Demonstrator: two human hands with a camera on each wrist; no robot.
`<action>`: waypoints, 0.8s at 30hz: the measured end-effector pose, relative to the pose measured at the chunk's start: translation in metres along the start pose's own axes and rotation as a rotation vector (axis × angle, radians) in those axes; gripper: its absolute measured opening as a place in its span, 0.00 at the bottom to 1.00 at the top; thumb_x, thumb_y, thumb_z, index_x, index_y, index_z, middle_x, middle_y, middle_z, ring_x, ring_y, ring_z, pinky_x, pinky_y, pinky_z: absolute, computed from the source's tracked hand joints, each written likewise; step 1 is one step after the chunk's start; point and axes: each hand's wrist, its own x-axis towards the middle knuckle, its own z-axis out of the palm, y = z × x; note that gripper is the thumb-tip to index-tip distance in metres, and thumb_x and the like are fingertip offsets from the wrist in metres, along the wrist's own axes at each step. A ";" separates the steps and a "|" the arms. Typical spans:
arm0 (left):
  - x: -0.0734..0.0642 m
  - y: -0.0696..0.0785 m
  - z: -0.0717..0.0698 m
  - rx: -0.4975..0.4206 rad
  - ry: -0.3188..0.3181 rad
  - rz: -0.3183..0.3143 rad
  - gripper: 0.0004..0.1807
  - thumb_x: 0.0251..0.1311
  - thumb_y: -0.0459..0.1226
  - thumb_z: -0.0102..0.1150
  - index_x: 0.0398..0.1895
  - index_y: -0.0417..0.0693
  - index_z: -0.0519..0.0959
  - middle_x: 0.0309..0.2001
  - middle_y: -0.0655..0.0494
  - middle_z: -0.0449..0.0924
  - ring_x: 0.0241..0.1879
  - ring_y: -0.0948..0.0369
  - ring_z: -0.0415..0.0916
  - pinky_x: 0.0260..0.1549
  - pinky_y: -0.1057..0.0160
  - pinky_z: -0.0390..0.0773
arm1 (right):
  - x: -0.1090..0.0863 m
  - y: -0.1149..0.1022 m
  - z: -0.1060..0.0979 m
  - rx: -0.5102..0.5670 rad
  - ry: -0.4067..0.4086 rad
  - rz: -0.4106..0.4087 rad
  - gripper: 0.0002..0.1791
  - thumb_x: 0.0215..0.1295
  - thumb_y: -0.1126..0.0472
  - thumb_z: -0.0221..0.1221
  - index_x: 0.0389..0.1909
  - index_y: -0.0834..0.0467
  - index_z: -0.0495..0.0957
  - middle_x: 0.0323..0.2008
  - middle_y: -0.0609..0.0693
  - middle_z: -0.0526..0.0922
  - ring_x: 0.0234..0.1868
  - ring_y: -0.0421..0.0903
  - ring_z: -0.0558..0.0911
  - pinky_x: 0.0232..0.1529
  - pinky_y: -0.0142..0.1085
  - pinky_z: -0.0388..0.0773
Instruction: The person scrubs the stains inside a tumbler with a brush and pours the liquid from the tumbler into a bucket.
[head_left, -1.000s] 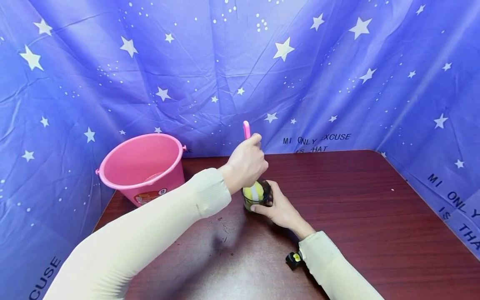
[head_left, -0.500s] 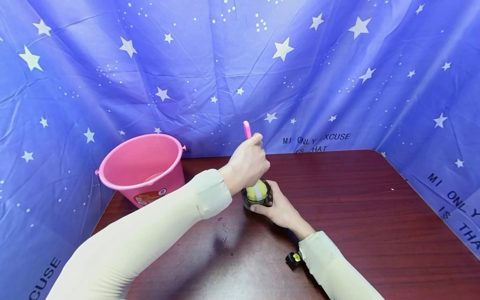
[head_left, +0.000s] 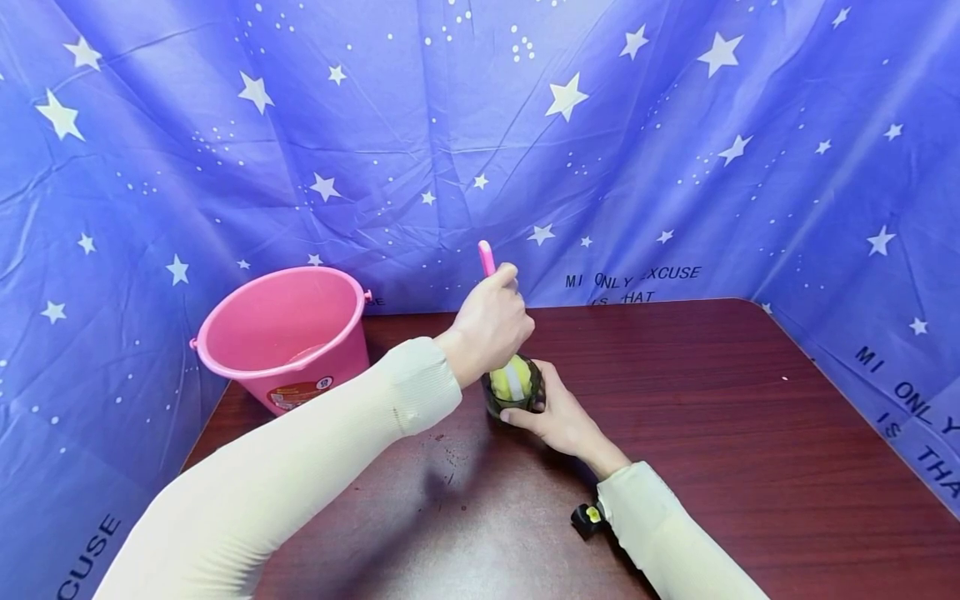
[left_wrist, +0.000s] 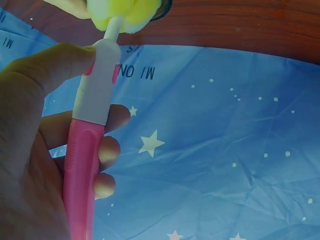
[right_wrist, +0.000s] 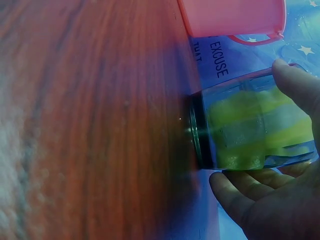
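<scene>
While the bucket (head_left: 285, 308) stands at the left of the table (head_left: 712, 400), near the starry cloth (head_left: 420, 125), your left hand (head_left: 491, 325) is wrapped round the brush (left_wrist: 86, 155), thumb on the white part, pink end up. Brush's yellow head is down inside the dark see-through cup (right_wrist: 240, 132), visible through the wall. Your right hand (head_left: 562, 417) clasps that cup between thumb and fingers; whether its base touches wood, you can't tell. Black device (head_left: 585, 520) beside your right cuff.
</scene>
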 end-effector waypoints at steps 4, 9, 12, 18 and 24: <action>-0.001 -0.001 0.001 -0.003 -0.005 0.001 0.11 0.61 0.43 0.48 0.36 0.61 0.82 0.32 0.59 0.82 0.32 0.57 0.67 0.51 0.50 0.50 | 0.000 0.000 0.000 0.027 -0.013 0.009 0.41 0.51 0.55 0.72 0.61 0.54 0.57 0.52 0.54 0.73 0.50 0.47 0.77 0.53 0.44 0.72; -0.003 -0.002 0.002 -0.002 0.005 -0.005 0.11 0.60 0.43 0.49 0.35 0.61 0.83 0.31 0.59 0.82 0.32 0.57 0.67 0.50 0.51 0.50 | 0.000 0.000 0.000 0.044 -0.016 0.012 0.42 0.51 0.56 0.71 0.62 0.55 0.56 0.53 0.55 0.72 0.49 0.48 0.78 0.51 0.43 0.73; -0.005 -0.002 0.003 -0.006 0.010 -0.005 0.11 0.60 0.43 0.49 0.34 0.61 0.83 0.30 0.59 0.82 0.31 0.57 0.67 0.50 0.51 0.50 | 0.000 0.000 0.001 0.039 -0.011 0.014 0.42 0.51 0.56 0.72 0.62 0.55 0.56 0.52 0.55 0.73 0.49 0.48 0.78 0.51 0.43 0.73; -0.006 -0.002 0.003 -0.022 0.016 0.009 0.10 0.59 0.44 0.50 0.33 0.61 0.83 0.29 0.59 0.82 0.31 0.58 0.67 0.50 0.51 0.50 | 0.000 0.000 0.000 0.034 -0.012 0.012 0.42 0.51 0.55 0.72 0.62 0.55 0.56 0.52 0.55 0.74 0.49 0.48 0.79 0.51 0.42 0.74; -0.007 -0.002 0.002 -0.042 0.015 0.025 0.10 0.58 0.45 0.51 0.33 0.60 0.83 0.29 0.59 0.82 0.31 0.57 0.68 0.51 0.51 0.50 | 0.000 -0.001 0.000 0.007 -0.003 0.004 0.42 0.50 0.54 0.72 0.61 0.53 0.57 0.52 0.53 0.74 0.49 0.47 0.78 0.52 0.43 0.73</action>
